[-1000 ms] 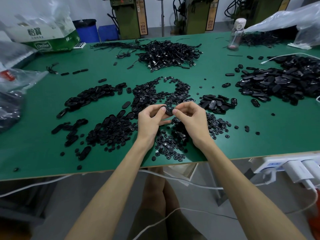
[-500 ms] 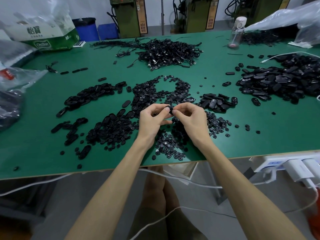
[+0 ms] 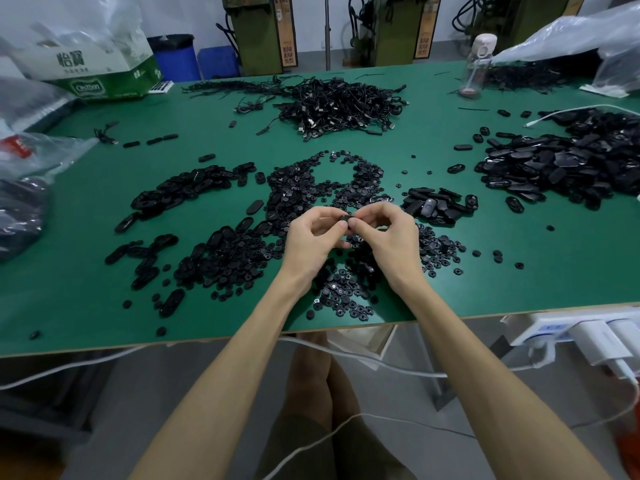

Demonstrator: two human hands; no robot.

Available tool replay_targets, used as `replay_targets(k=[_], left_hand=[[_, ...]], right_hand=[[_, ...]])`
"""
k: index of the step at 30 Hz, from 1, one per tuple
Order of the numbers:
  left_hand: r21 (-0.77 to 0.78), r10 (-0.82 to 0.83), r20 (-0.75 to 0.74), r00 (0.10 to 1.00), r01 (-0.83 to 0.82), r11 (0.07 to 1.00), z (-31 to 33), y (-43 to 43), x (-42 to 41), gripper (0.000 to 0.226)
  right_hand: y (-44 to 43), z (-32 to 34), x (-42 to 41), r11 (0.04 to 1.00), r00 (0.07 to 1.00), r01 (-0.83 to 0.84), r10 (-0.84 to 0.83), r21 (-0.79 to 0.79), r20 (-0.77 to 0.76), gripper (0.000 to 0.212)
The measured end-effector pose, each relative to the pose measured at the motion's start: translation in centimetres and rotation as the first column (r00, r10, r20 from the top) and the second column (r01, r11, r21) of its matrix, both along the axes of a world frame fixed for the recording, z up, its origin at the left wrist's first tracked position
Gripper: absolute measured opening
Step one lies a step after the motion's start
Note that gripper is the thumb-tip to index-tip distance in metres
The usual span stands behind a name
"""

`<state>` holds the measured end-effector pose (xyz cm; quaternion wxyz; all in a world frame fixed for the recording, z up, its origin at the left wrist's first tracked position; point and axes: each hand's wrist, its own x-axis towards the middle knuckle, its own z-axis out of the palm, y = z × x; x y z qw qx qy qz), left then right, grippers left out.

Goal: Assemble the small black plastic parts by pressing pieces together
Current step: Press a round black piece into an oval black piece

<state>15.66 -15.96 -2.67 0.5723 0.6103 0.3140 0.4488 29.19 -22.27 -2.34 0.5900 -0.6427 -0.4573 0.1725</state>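
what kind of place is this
Likely a small factory assembly bench: a green worktable heaped with black plastic parts, a pile of black cables, and green machines behind.

On the green counter (image 3: 86,271), a tangled pile of black cables (image 3: 343,103) lies behind the central heap of small round black plastic discs (image 3: 294,181); oval black plastic shells (image 3: 183,190) lie left of it, a heap of black plastic housings (image 3: 568,168) right.

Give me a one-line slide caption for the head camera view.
Left hand and right hand pinch a small black part over heaps of black pieces on a green table.
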Motion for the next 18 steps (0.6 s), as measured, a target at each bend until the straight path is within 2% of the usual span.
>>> replay_targets(k=[3, 8, 18], left_hand=[[-0.015, -0.005, 0.035, 0.999, 0.006, 1.0, 0.01, 0.04, -0.09, 0.017], [0.014, -0.058, 0.008, 0.998, 0.058, 0.998, -0.02, 0.12, -0.24, 0.021], [0.027, 0.009, -0.014, 1.0, -0.008, 1.0, -0.23, 0.09, -0.16, 0.019]], right_hand=[[0.11, -0.13, 0.19, 1.0, 0.999, -0.005, 0.005, 0.0, -0.043, 0.023], [0.24, -0.36, 0.2, 0.999, 0.996, -0.044, 0.044, -0.006, -0.073, 0.015], [0.21, -0.43, 0.2, 0.997, 0.988, -0.082, 0.083, 0.011, -0.129, 0.009]])
